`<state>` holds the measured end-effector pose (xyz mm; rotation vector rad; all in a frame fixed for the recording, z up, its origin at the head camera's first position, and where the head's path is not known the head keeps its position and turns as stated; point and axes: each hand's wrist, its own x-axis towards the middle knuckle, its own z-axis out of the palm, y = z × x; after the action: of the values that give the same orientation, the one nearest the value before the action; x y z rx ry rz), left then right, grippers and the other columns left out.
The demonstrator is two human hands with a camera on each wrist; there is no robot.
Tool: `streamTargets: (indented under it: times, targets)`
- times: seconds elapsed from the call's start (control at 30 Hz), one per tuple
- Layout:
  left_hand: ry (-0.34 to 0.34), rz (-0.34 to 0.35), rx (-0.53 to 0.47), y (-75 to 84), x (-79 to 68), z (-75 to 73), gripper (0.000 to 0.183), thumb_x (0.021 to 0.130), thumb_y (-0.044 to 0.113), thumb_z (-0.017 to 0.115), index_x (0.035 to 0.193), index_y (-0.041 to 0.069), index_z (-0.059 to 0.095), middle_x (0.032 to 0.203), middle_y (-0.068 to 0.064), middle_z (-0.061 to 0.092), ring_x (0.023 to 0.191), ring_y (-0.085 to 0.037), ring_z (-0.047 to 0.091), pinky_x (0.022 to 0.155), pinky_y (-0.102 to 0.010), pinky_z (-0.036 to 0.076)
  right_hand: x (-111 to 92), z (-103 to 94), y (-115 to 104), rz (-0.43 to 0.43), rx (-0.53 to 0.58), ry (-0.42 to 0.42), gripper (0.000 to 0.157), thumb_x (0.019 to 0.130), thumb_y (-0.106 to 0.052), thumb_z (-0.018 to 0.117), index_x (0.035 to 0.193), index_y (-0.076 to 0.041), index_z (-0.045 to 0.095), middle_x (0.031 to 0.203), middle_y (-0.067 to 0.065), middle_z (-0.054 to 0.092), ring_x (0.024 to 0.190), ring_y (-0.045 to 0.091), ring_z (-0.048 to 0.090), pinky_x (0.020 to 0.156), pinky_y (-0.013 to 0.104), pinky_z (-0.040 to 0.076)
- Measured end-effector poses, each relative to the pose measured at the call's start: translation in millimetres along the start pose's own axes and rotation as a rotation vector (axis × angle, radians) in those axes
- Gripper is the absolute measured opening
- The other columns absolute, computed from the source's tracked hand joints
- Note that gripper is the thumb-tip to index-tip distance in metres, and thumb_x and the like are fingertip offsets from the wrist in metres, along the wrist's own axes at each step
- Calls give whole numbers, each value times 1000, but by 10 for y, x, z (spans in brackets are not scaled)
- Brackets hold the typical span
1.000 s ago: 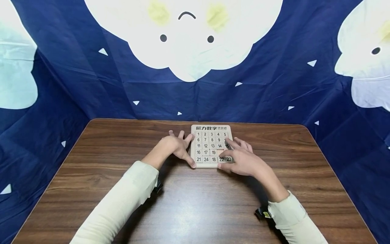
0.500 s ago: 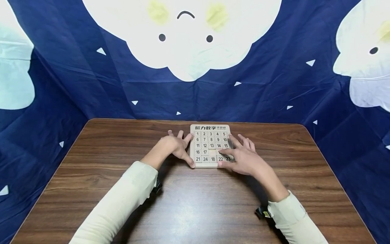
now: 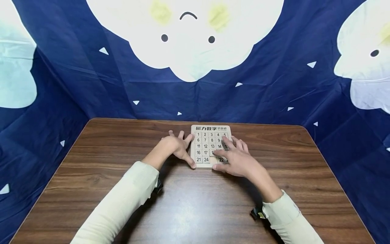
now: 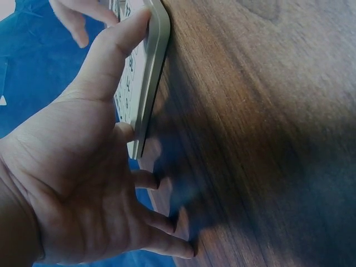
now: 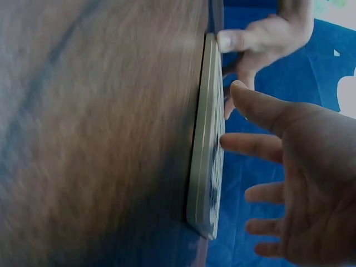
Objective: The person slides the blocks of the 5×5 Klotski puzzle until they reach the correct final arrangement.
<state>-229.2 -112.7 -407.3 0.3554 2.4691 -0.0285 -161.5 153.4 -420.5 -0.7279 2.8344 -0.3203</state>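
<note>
1. Wooden number sliding puzzle lies flat on the wood-grain table, toward the far edge, about mid-width, between the two hands. Chinese title printed along its far end.
2. Left hand: fingers spread, bracing the puzzle's left side. Thumb presses the near-left corner, index fingertip touches the same side farther up, other fingertips rest on the tabletop beside it. Not wrapped round anything.
3. Right hand: reaches over the puzzle from the right, fingers extended and fanned, not clenched. Index fingertip on the third tile of the fourth row; only a leading 1 shows, rest covered. From the right wrist, thumb and remaining fingers look just off the board.
4. Bottom row: tile 21, tile 24, then a gap, then tile 22; last tile mostly under the right hand.
5. Rows 1–3 read in order where visible; right-hand fingers hide some numbers.
6. Both arms in pale sleeves, black device at each wrist.
7. Behind the table: navy cloth backdrop, white clouds and small triangles printed on it.
</note>
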Motion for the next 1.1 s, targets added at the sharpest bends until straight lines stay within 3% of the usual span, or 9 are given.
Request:
streamTargets:
  times: [0.13, 0.27, 0.57, 0.8, 0.97, 1.1]
  targets:
    - [5, 1, -6, -8, 13, 4, 145, 75, 86, 87, 182, 32, 5, 190, -22, 6, 169, -69, 3, 129, -84, 30, -26, 24, -101, -80, 32, -21, 56, 104, -60, 74, 152, -30, 73, 186, 24, 25, 170, 61, 21, 134, 83, 18]
    - [6, -1, -15, 0, 16, 7, 145, 74, 86, 88, 182, 33, 5, 190, -22, 6, 169, -68, 3, 130, -84, 29, -73, 67, -153, -109, 52, -15, 56, 104, -57, 76, 152, -31, 73, 186, 24, 27, 170, 61, 21, 134, 82, 18]
    - [-11, -3, -11, 16, -22, 1, 145, 76, 86, 87, 182, 33, 4, 190, -22, 4, 170, -68, 0, 130, -85, 28, -100, 92, -95, -99, 84, -18, 56, 104, -57, 75, 154, -30, 72, 186, 24, 26, 170, 60, 23, 132, 84, 20]
    - [-10, 0, -7, 10, 2, -5, 146, 76, 86, 87, 182, 32, 3, 190, -22, 1, 169, -69, -1, 129, -85, 29, -185, -17, 42, -28, 71, 49, 47, 101, -54, 80, 135, -22, 84, 182, 26, 35, 167, 62, 27, 132, 83, 19]
    - [-8, -4, -11, 0, 8, -2, 146, 75, 86, 87, 182, 33, 3, 190, -22, 2, 169, -69, -1, 129, -85, 29, -187, 23, 72, -59, 100, -21, 55, 103, -57, 77, 149, -27, 76, 184, 26, 30, 167, 64, 26, 130, 86, 20]
    - [1, -6, -10, 6, 7, -2, 146, 75, 87, 87, 182, 33, 4, 190, -21, 3, 170, -68, 1, 129, -84, 30, -243, -24, 164, -37, 116, 10, 53, 102, -57, 78, 145, -26, 78, 184, 24, 32, 167, 63, 25, 129, 87, 19]
